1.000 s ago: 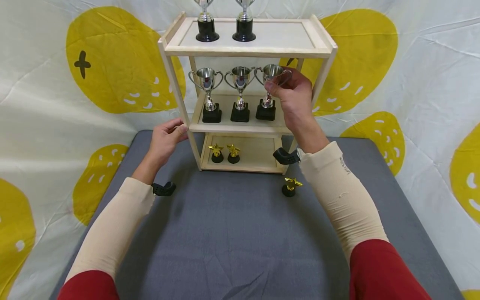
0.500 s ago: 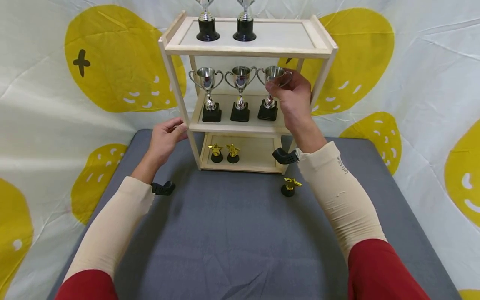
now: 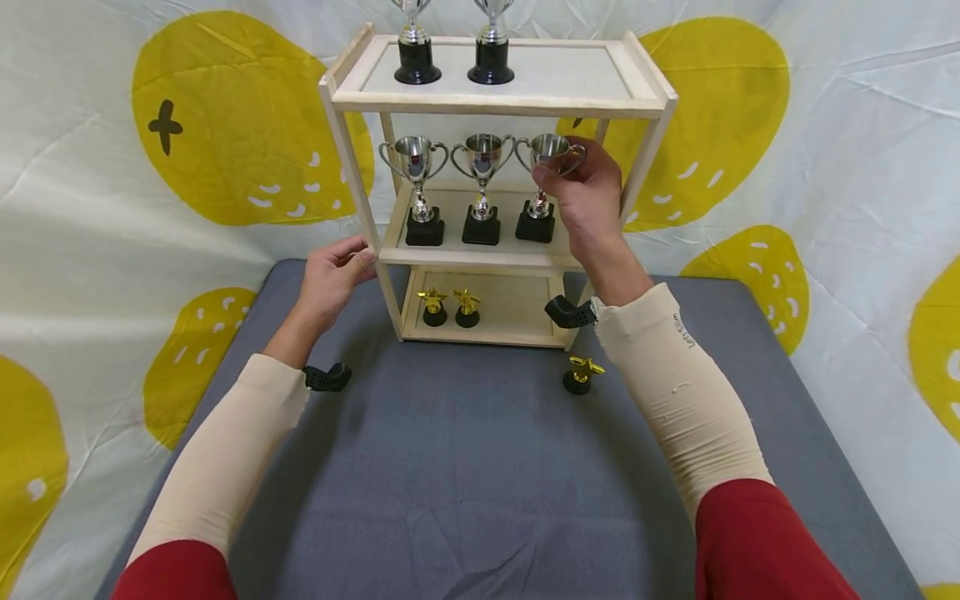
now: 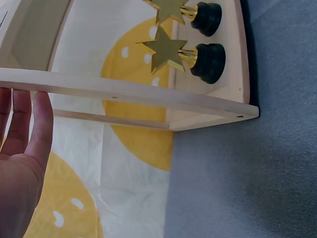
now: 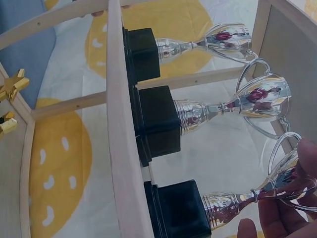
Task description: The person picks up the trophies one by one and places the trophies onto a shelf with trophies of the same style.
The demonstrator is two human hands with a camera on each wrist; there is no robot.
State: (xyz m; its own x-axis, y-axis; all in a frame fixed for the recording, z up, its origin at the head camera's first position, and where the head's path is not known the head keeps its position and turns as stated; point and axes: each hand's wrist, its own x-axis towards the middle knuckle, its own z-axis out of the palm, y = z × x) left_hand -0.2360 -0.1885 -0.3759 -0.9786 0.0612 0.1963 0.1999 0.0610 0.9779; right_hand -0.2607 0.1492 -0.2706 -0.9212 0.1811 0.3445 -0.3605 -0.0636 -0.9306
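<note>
My right hand (image 3: 592, 200) grips a silver trophy cup (image 3: 550, 150) by its bowl, between thumb and fingers. Its black base (image 5: 183, 210) is at the middle shelf, right of two matching silver cups, the centre one (image 3: 482, 158) and the left one (image 3: 413, 158). Handles of the held and centre cups are very close or touching in the head view. My left hand (image 3: 330, 279) rests its fingertips against the left post of the wooden shelf rack (image 3: 480, 257); in the left wrist view its fingers (image 4: 40, 121) are fairly straight against the post.
Two larger trophies, one with a black base (image 3: 417, 62), stand on the top shelf, their tops cut off. Gold star trophies, including one (image 3: 432, 307) at left, stand on the bottom shelf. Another star trophy (image 3: 579, 375) stands on the grey cloth (image 3: 465, 450) before the rack.
The held silver cup has shifted slightly right, away from the centre cup, over the first half second. Since then it has stayed nearly still. My left hand has not moved visibly.
</note>
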